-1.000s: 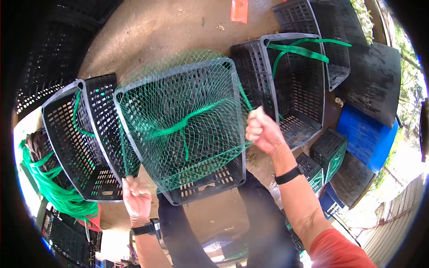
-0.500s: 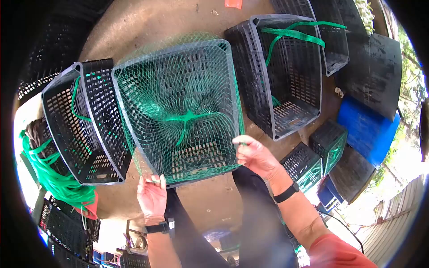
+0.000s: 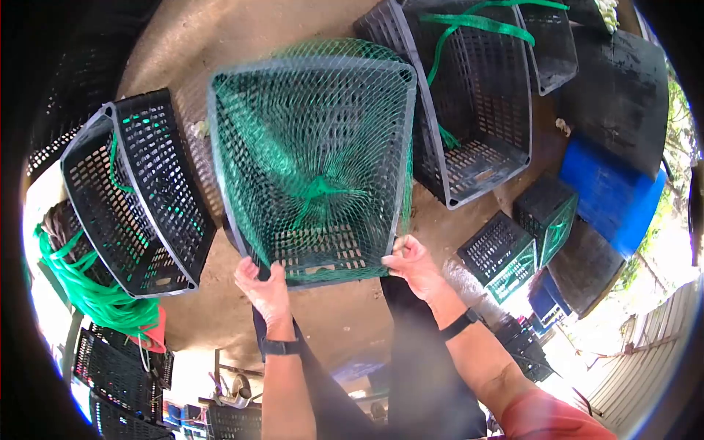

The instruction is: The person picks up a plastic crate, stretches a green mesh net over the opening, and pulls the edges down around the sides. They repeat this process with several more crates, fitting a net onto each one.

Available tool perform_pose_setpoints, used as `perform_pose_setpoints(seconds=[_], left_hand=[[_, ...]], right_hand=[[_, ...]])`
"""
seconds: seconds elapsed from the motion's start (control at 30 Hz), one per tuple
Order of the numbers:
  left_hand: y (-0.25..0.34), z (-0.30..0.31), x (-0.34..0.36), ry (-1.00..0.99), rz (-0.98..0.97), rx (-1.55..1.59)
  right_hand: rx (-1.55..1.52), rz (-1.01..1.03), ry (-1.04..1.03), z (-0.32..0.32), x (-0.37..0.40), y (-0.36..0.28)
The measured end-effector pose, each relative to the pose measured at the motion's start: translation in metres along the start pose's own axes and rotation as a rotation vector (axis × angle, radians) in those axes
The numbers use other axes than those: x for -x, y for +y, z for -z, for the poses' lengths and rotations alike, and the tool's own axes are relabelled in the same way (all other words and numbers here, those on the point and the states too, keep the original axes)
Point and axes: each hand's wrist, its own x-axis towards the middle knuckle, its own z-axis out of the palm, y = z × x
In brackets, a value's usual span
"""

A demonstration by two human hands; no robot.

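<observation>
A black plastic crate (image 3: 220, 139) stands in front of me with its open top facing up. Green netting (image 3: 319, 189) lines it, gathered into a knot-like bunch at the middle and stretched over the rim. At the near left corner, my left hand (image 3: 265, 292) has its fingers curled at the net's edge. My right hand (image 3: 416, 270) pinches the net at the near right corner, thumb against fingers. The thin mesh is hard to make out inside both grips.
Another black crate (image 3: 132, 213) sits to the left, and a larger one (image 3: 440, 147) with green straps to the right. Green strapping (image 3: 103, 286) is heaped at far left. Smaller crates (image 3: 495, 249) and a blue container (image 3: 605, 198) stand at right.
My left hand has moved right and up to the crate's near left corner; my right hand has come slightly lower. The net now lies tighter over the rim, and the crate appears shifted right.
</observation>
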Motion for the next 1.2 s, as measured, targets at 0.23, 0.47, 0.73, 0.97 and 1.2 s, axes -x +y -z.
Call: perform_pose_setpoints(seconds=[0.23,0.47,0.73,0.97,1.2], left_hand=[[-0.009,-0.011,0.000,0.107,0.158,-0.495],[-0.002,0.020,-0.011,-0.087,0.303,-0.329],[-0.031,0.053,-0.010,-0.158,0.222,0.145],[-0.055,0.042,-0.007,-0.135,0.411,0.378],[-0.048,0.051,0.008,-0.159,0.709,0.349]], right_hand=[[0.418,-0.344,0.544,0.001,0.008,0.040],[0.125,-0.316,0.443,0.024,-0.015,0.081],[0.134,-0.093,0.386,0.030,-0.003,0.094],[-0.072,0.116,0.316,0.028,-0.011,0.072],[0.155,0.059,0.334,0.035,-0.014,0.058]])
